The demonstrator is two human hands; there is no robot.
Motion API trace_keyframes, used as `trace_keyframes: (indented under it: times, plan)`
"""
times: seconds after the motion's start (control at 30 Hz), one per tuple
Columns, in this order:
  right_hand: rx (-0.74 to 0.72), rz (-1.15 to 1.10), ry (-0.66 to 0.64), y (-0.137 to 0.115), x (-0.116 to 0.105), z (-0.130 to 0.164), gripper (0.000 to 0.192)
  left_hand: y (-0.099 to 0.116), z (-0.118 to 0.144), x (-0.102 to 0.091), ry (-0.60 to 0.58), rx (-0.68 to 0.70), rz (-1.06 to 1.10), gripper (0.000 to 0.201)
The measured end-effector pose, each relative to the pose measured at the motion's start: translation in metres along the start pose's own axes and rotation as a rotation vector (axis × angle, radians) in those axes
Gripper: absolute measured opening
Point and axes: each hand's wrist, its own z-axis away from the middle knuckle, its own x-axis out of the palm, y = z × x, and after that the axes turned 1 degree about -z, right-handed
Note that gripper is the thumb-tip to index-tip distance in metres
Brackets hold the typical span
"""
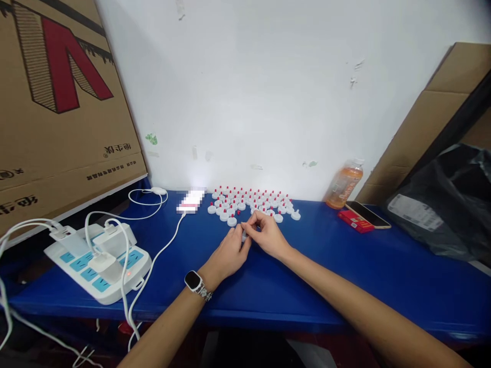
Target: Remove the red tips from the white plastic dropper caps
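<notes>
My left hand (231, 251) is closed on a white plastic cap (244, 236), mostly hidden by the fingers. The fingertips of my right hand (267, 234) pinch together right at that cap; whatever is between them is too small and covered to make out. Just beyond both hands, several white round caps with red tips (231, 221) stand upright in a loose cluster along the wall. Among them lies a small loose red tip (238, 212). At the cluster's right end sits a white cap without a red tip (295, 215).
A white power strip (111, 296) with plugs and cables lies on the blue table (307, 306) at left, near a phone (192, 200) on a cable. At right are an orange drink bottle (345, 185), a red box (355, 221), another phone (368, 214) and a dark plastic bag (441, 204).
</notes>
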Motion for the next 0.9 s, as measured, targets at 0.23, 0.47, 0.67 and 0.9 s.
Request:
trace_keyframes:
  times: [0.23, 0.47, 0.67, 0.9]
  plan:
    - [-0.042, 0.056, -0.035, -0.006, -0.004, -0.001, 0.017, -0.002, -0.003, -0.001, 0.024, -0.002, 0.096, 0.023]
    - [-0.073, 0.27, -0.126, -0.01, -0.049, -0.045, 0.003, -0.009, -0.008, 0.001, 0.092, -0.078, 0.092, 0.055]
    - [-0.072, 0.613, -0.218, 0.016, -0.061, -0.099, 0.015, -0.001, -0.006, -0.003, 0.016, -0.053, -0.012, 0.021]
    - [-0.073, 0.916, -0.404, 0.024, -0.039, -0.115, 0.015, 0.003, -0.007, -0.006, 0.005, -0.066, -0.039, 0.019]
